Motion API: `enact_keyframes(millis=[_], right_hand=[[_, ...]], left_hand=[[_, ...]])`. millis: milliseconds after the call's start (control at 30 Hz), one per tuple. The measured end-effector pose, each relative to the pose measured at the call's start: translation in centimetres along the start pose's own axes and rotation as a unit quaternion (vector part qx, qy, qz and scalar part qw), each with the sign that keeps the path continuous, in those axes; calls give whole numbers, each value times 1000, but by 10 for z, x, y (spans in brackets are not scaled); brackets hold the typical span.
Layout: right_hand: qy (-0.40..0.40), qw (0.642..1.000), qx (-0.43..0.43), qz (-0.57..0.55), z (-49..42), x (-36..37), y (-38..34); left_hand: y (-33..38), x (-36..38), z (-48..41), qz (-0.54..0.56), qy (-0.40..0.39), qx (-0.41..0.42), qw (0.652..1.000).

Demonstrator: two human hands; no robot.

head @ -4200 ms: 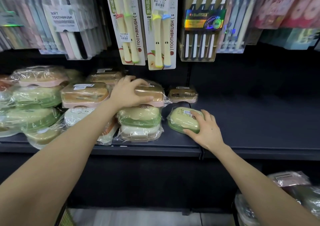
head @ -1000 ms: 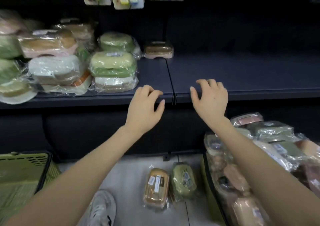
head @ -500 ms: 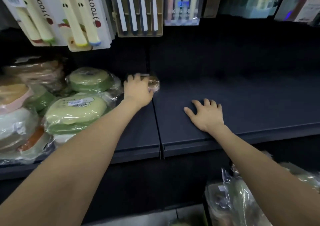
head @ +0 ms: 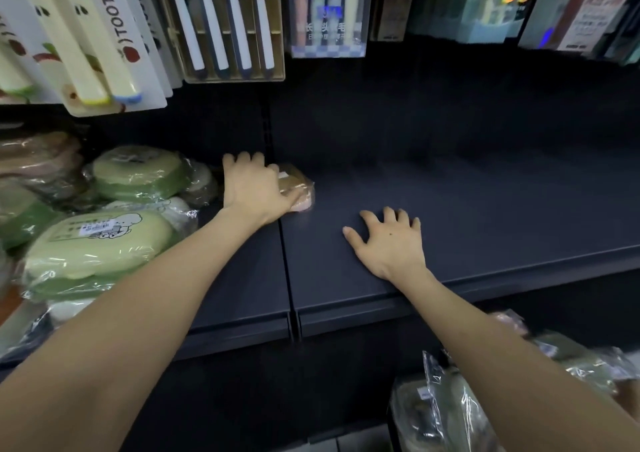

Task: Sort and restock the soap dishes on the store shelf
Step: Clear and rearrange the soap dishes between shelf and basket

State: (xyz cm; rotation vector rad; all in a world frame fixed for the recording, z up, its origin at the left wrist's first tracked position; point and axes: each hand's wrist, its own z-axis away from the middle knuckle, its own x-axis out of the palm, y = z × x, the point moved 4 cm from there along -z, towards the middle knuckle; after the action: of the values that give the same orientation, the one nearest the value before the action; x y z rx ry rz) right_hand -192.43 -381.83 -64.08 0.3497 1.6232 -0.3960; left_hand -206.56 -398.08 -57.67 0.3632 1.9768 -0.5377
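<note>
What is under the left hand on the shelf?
A wrapped brown soap dish with a pink base lies under the left hand. The hand covers its left part.

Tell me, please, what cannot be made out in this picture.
Head view only.
Brown soap dish: mostly covered by the left hand.
Wrapped soap dishes at lower right: crossed by the right forearm, cut by the edge.
Label on the pale green soap dish: print too small.

**Colours on the Shelf**

The shelf [head: 450,243] was dark navy. The brown soap dish [head: 298,185] had a pink base. The green soap dish [head: 93,247] was pale above and darker below, its label [head: 100,228] white. 4 white toothbrushes [head: 214,29] sat in a beige pack [head: 235,78].
</note>
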Motion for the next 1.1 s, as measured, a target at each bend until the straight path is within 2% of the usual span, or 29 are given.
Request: enact_keyframes(millis=[67, 167, 200, 433, 567, 700, 800, 900, 1000, 1100], right_hand=[[1, 1000, 2, -1, 0, 0, 0], [4, 1000, 2, -4, 0, 0, 0], [7, 1000, 3, -6, 0, 0, 1], [15, 999, 6, -49, 2, -5, 4], [69, 971, 11, -227, 24, -18, 9], [53, 950, -18, -309, 67, -28, -12], [44, 932, -76, -352, 94, -48, -49], [28, 915, -141, -378, 111, -69, -101], [10, 913, -201, -356, 111, -81, -160], [-42, 914, -236, -327, 100, -81, -212]], left_hand=[[2, 1, 7, 24, -20, 0, 1000], [-4, 16, 13, 150, -171, -31, 973], [-4, 18, 15, 181, -197, -39, 963], [-5, -40, 41, 230, -103, -4, 968], [-29, -88, 87, 206, -66, 53, 975], [-75, -120, 138, 141, -57, 72, 986], [-116, -134, 169, 117, -59, 28, 991], [-158, -142, 200, 150, -45, -43, 987], [-193, -141, 227, 201, -33, -121, 972], [-218, -134, 246, 230, -29, -166, 958]])
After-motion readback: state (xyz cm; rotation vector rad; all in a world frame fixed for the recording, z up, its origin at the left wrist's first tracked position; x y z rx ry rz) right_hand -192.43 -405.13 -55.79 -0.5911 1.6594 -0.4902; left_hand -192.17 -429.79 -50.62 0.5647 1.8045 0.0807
